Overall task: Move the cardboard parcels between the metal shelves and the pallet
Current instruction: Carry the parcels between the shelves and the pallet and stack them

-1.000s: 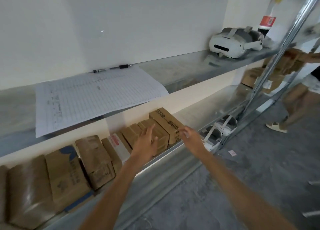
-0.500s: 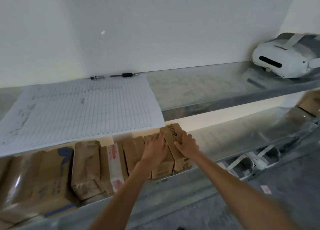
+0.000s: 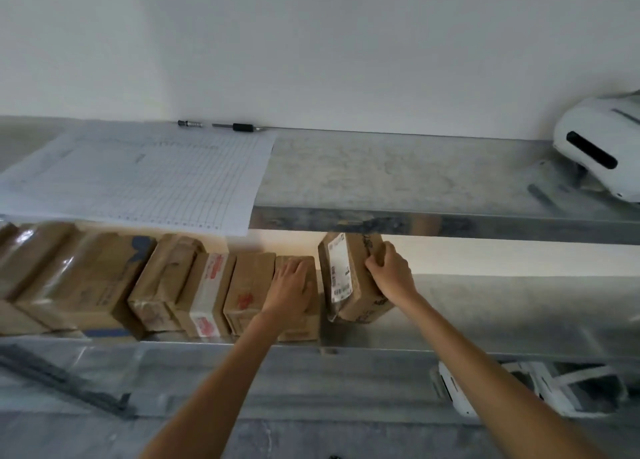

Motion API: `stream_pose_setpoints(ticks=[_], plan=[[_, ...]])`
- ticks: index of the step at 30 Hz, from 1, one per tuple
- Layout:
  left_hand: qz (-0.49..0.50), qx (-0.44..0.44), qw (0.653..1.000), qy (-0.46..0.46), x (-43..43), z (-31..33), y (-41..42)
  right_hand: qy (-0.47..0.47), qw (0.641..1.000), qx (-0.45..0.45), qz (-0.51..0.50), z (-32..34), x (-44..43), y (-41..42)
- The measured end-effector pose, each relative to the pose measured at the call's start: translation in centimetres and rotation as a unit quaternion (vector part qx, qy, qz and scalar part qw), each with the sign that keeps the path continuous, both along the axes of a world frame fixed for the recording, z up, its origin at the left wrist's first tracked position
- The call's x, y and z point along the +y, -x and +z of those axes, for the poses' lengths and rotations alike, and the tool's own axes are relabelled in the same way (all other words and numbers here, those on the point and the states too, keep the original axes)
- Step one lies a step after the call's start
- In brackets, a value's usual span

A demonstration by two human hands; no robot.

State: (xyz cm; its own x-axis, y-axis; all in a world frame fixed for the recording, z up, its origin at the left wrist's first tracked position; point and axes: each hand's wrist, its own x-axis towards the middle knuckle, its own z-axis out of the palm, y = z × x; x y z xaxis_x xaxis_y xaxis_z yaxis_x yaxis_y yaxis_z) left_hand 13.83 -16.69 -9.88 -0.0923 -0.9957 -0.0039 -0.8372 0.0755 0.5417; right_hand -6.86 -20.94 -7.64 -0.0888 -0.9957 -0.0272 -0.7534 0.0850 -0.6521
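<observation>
On the middle metal shelf (image 3: 519,306), a row of cardboard parcels (image 3: 104,278) is sitting packed side by side from the left edge; above it, a ruled paper sheet (image 3: 138,178) is overhanging the upper shelf (image 3: 381,174). The person's left hand (image 3: 291,285) is resting with fingers flat on the end parcel (image 3: 308,327) of that row, seemingly steadying it; just to its right, a labelled parcel (image 3: 341,271) is standing apart from the row by a narrow gap, leaning slightly, its long axis running near to far and its far end sitting right under the upper shelf's front lip. The right hand (image 3: 391,275) is gripping this parcel's right side, fingers curled over its top edge; as the only hand holding it, the right is likely doing the carrying, and the way out is looking to be straight toward the near side, low enough to clear that lip. At far right, a white headset (image 3: 599,147) is lying on the upper shelf.
</observation>
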Motion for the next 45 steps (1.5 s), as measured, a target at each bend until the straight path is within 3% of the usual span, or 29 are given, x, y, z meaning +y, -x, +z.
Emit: stream_pose_setpoints(ticks=[4, 7, 13, 19, 22, 26, 30, 37, 45], plan=[[0.048, 0.069, 0.996, 0.026, 1.0, 1.0, 0.7, 0.044, 0.994, -0.095, 0.017, 2.2, 0.7, 1.4], [0.081, 0.158, 0.983, 0.055, 2.7, 2.2, 0.9, 0.028, 0.981, -0.189, 0.033, 2.9, 1.9, 1.5], [0.114, 0.243, 0.951, 0.155, 11.0, 4.3, 1.0, -0.041, 0.943, -0.321, 0.084, 2.6, 8.1, -0.6], [0.117, 0.386, 0.902, 0.155, 20.0, 5.7, 0.5, -0.021, 0.921, -0.341, 0.185, 3.8, 16.1, -4.8], [0.175, 0.393, 0.876, 0.218, 23.3, 6.5, -1.0, 0.043, 0.903, -0.343, 0.254, 5.2, 19.5, -8.3], [0.253, 0.417, 0.840, 0.238, 27.0, 7.7, -4.9, 0.150, 0.874, -0.273, 0.373, 7.6, 22.4, -13.2], [0.314, 0.428, 0.810, 0.250, 29.9, 8.4, -9.9, 0.079, 0.805, -0.286, 0.515, 8.6, 23.8, -19.1], [0.376, 0.389, 0.787, 0.296, 34.9, 11.4, -18.1, -0.078, 0.727, -0.400, 0.553, 9.6, 25.5, -30.2], [0.445, 0.399, 0.710, 0.371, 37.8, 13.0, -25.9, -0.035, 0.652, -0.401, 0.643, 12.0, 27.5, -41.9]])
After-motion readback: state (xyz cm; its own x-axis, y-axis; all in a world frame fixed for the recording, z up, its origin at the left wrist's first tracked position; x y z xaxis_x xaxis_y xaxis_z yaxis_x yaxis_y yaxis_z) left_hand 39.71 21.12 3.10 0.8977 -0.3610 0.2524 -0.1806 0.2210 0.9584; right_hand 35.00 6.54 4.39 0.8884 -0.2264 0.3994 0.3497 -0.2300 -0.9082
